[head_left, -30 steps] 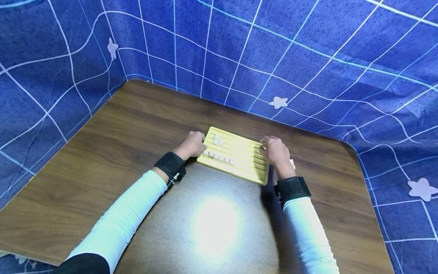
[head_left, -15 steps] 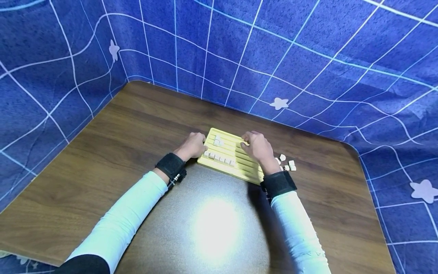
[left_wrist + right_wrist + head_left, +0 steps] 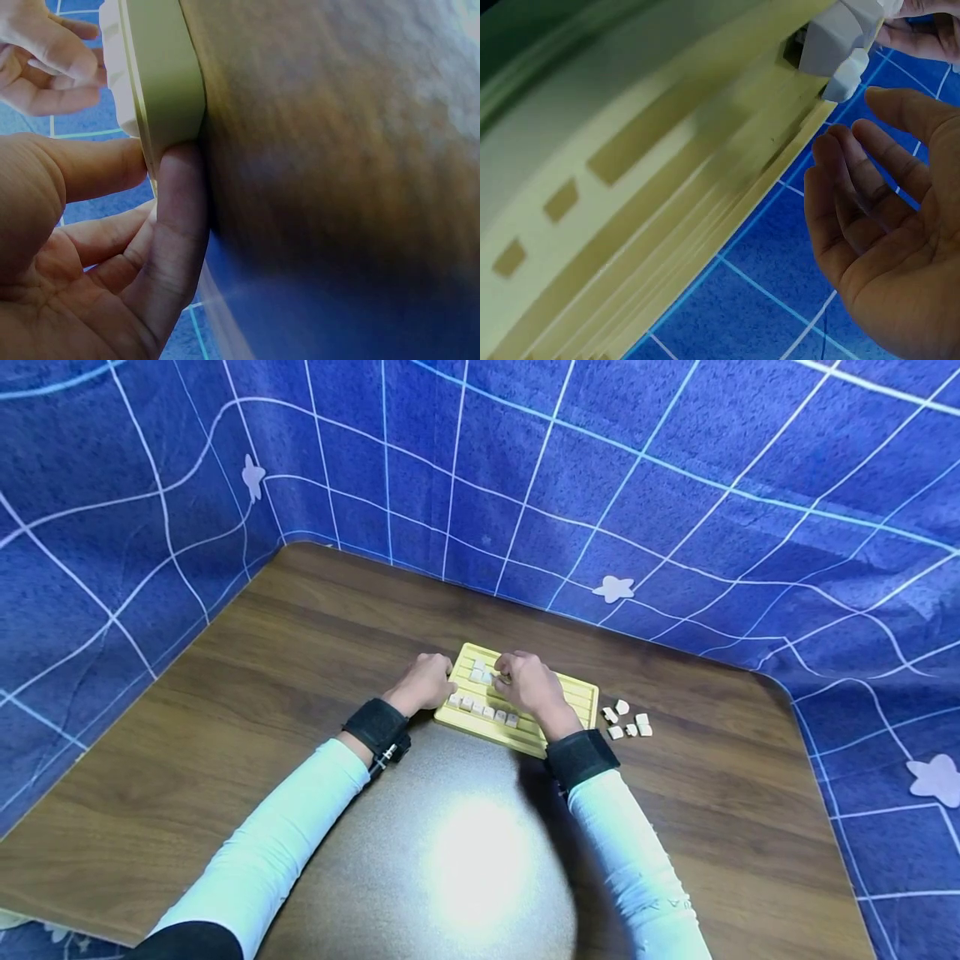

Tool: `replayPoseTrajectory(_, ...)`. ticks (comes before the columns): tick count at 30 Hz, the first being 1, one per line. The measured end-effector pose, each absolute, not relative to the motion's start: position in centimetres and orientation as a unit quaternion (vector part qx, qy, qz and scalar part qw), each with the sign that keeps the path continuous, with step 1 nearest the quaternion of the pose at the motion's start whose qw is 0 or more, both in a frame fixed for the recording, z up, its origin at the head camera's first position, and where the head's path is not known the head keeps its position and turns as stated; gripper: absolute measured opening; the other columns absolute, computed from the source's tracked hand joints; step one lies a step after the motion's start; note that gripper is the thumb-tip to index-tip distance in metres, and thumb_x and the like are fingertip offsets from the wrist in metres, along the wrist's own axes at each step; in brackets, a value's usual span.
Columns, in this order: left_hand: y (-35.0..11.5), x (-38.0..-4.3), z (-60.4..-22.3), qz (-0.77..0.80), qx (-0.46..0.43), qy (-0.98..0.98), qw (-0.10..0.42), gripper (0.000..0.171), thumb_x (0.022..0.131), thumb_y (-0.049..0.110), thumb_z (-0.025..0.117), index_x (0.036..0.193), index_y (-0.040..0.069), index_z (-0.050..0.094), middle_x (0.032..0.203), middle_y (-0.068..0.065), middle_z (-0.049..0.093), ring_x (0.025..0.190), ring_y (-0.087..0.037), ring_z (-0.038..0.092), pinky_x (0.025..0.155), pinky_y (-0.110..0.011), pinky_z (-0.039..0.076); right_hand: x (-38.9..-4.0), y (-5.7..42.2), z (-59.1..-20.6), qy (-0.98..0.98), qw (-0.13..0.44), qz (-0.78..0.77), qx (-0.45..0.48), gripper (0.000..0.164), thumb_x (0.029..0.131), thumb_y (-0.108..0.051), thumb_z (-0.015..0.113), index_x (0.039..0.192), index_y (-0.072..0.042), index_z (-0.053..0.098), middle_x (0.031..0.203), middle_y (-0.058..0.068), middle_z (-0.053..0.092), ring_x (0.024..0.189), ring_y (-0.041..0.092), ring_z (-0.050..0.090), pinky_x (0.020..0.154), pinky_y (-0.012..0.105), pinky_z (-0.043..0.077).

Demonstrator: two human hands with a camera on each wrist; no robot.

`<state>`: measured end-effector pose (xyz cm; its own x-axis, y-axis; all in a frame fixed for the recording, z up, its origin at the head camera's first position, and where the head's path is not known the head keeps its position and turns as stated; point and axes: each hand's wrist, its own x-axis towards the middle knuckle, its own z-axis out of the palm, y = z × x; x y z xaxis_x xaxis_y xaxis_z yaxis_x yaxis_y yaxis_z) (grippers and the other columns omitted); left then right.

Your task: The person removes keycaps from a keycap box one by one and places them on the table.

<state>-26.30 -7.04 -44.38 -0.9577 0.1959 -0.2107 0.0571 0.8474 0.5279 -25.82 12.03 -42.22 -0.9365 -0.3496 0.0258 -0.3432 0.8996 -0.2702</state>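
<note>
A yellow tray (image 3: 480, 733) with ridged rows lies on the wooden table, holding small white keycaps. Several keycaps (image 3: 488, 712) stand in a line along a near row. A small cluster of keycaps (image 3: 476, 676) sits towards its far left. My left hand (image 3: 427, 682) pinches the tray's left edge; in the left wrist view its thumb (image 3: 105, 165) is on the upper rim and a finger lies against the side. Over the middle of the tray is my right hand (image 3: 529, 685), fingertips close to the cluster. In the right wrist view its loosely bent fingers (image 3: 829, 202) show nothing between them.
Several loose keycaps (image 3: 630, 722) lie on the table (image 3: 720, 760) just right of the tray. A blue gridded cloth (image 3: 525, 477) with pale stars hangs behind and at both sides. Bright glare (image 3: 480, 860) covers the near tabletop.
My right hand has moved left from the tray's right edge to the keycap cluster, uncovering the loose keycaps at the right. My left hand keeps its grip on the tray.
</note>
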Motion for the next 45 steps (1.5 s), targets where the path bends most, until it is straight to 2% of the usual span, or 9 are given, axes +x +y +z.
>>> replayPoseTrajectory(5, -7.1, -26.1, -44.6, 0.264, 0.079, 0.954, 0.122, 0.023, 0.095, 0.018, 0.062, 0.108, 0.000, 0.064, 0.114, -0.014, 0.064, 0.105, -0.026, 0.057, 0.092, -0.039, 0.048, -25.9, 11.6, -42.6, 0.977, 0.026, -0.129, -0.170, 0.025, 0.092, -0.023, 0.066, 0.113, -0.010, 0.068, 0.111, 0.005, 0.068, 0.101, 0.021, 0.068, 0.083, 0.036, 0.055)
replayPoseTrajectory(13, -6.9, -25.9, -44.6, 0.273, 0.077, 0.950, 0.128, 0.028, 0.095, 0.018, 0.062, 0.115, 0.000, 0.063, 0.119, -0.015, 0.064, 0.109, -0.027, 0.058, 0.094, -0.040, 0.048, -26.2, 11.1, -42.9, 0.981, 0.052, -0.106, -0.157, 0.028, 0.092, -0.025, 0.066, 0.117, -0.011, 0.068, 0.117, 0.004, 0.067, 0.108, 0.022, 0.067, 0.087, 0.038, 0.055)
replayPoseTrajectory(17, -6.9, -25.9, -44.7, 0.272, 0.082, 0.951, 0.124, 0.026, 0.095, 0.018, 0.062, 0.113, -0.001, 0.064, 0.116, -0.015, 0.065, 0.107, -0.026, 0.058, 0.092, -0.039, 0.048, -26.3, 10.9, -43.0, 0.981, 0.060, -0.101, -0.152, 0.030, 0.092, -0.026, 0.067, 0.118, -0.012, 0.068, 0.118, 0.003, 0.067, 0.109, 0.021, 0.066, 0.089, 0.038, 0.054)
replayPoseTrajectory(31, -6.9, -25.9, -44.6, 0.266, 0.081, 0.953, 0.123, 0.018, 0.095, 0.018, 0.062, 0.103, 0.002, 0.065, 0.102, -0.011, 0.064, 0.091, -0.023, 0.057, 0.080, -0.034, 0.047, -26.5, 10.4, -43.2, 0.985, 0.074, -0.079, -0.134, 0.025, 0.092, -0.023, 0.068, 0.116, -0.017, 0.069, 0.114, 0.001, 0.066, 0.107, 0.023, 0.066, 0.085, 0.040, 0.055)
replayPoseTrajectory(45, -7.2, -26.1, -44.4, 0.261, 0.078, 0.955, 0.121, 0.017, 0.095, 0.019, 0.062, 0.100, 0.003, 0.065, 0.102, -0.011, 0.063, 0.090, -0.022, 0.055, 0.081, -0.034, 0.047, -26.7, 10.0, -42.9, 0.985, 0.066, -0.071, -0.140, 0.027, 0.093, -0.022, 0.066, 0.119, -0.017, 0.069, 0.117, 0.003, 0.065, 0.110, 0.022, 0.065, 0.086, 0.039, 0.055)
